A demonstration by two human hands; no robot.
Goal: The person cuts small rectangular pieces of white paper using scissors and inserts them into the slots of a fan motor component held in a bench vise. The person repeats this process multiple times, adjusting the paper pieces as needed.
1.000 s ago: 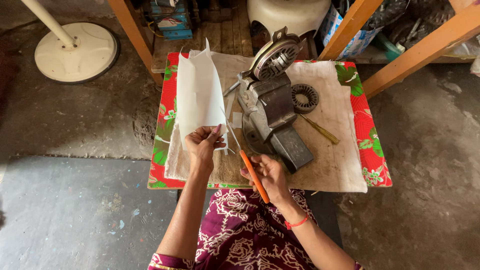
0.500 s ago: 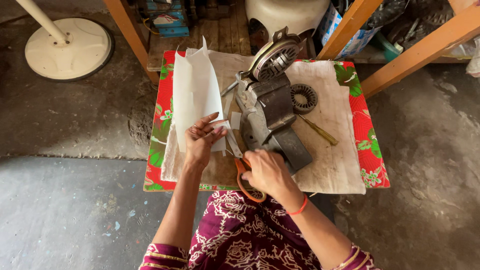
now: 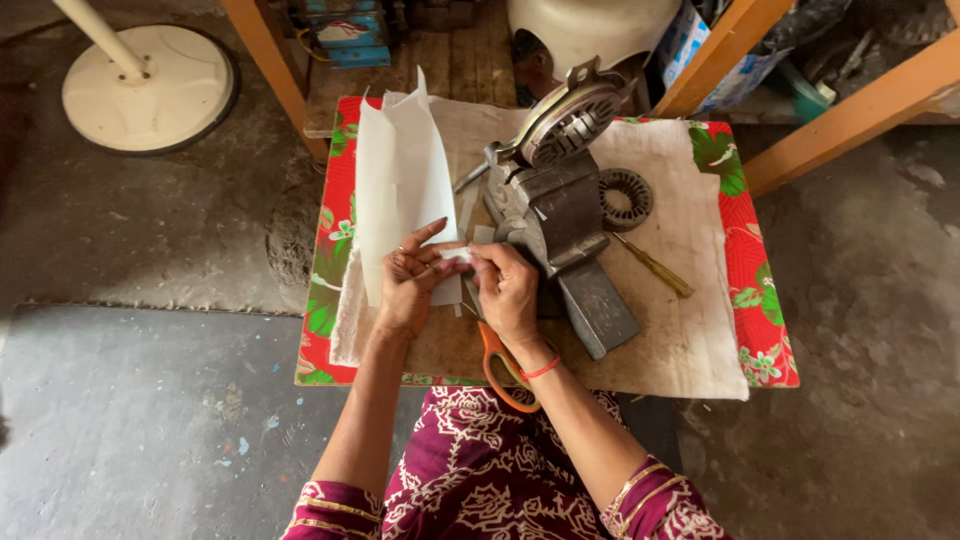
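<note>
A tall folded sheet of white paper (image 3: 400,170) stands on the low table (image 3: 770,330). My left hand (image 3: 412,285) holds its lower edge. My right hand (image 3: 505,290) meets the left one, and both pinch a small white paper piece (image 3: 456,256) between their fingertips. Orange-handled scissors (image 3: 500,365) lie on the table under my right wrist, in neither hand.
A grey metal hand-crank machine (image 3: 560,205) stands just right of my hands on a beige cloth (image 3: 690,330). Beside it lie a toothed metal ring (image 3: 626,197) and a yellow-handled screwdriver (image 3: 655,268). A white round stand base (image 3: 150,85) sits far left; wooden posts (image 3: 850,105) rise at the back.
My right hand held the scissors at the paper, then laid them on the table. It has now moved up to pinch the small paper piece with my left hand.
</note>
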